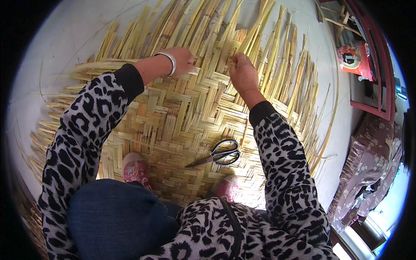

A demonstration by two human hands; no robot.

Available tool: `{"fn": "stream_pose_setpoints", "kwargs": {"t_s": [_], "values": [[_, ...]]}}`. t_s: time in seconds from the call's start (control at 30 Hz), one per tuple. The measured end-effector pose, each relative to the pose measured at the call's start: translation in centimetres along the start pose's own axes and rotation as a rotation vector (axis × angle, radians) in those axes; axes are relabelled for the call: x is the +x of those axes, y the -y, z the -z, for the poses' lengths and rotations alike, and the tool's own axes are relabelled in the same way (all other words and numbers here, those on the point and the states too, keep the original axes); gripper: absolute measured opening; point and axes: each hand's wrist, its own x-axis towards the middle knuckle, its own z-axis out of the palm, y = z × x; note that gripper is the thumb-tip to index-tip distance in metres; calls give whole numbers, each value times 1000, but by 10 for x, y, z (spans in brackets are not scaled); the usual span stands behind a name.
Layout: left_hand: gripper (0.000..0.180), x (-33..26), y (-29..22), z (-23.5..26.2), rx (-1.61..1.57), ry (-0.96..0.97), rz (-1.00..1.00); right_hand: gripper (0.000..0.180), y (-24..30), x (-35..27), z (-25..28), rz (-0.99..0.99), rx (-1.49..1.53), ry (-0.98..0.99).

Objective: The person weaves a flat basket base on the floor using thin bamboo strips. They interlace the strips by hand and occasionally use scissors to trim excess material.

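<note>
A mat of flattened, straw-yellow reed strips [167,115] lies on the floor, woven in a diagonal pattern. Long loose ends fan out at its far and right sides. At the weave's far edge, my left hand [181,61] is closed, with a pale reed strip passing under its fingers. Across a small gap, my right hand [245,76] is closed in a pinch around the base of an upright reed strip; its fingertips are partly hidden. Dark-handled scissors [221,155] rest on the mat nearer to me, their blades pointing left.
My feet in red patterned shoes [137,170] stand on the mat's near part. Pale floor [52,56] surrounds it. To the right are a dark red wooden frame [372,106], a red printed bag [356,60] and a brown flowered cloth [368,151].
</note>
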Motion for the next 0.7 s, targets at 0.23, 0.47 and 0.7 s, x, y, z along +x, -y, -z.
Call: {"fn": "stream_pose_setpoints", "kwargs": {"t_s": [0.23,0.47,0.7], "values": [[35,-17,17,13,-78,56,80,23,23,-7,21,121,-97,118],[23,-49,25,31,-58,45,58,28,80,-8,-8,450,157,298],[19,-78,20,44,-138,-406,-64,18,102,24,-10,339,49,466]]}}
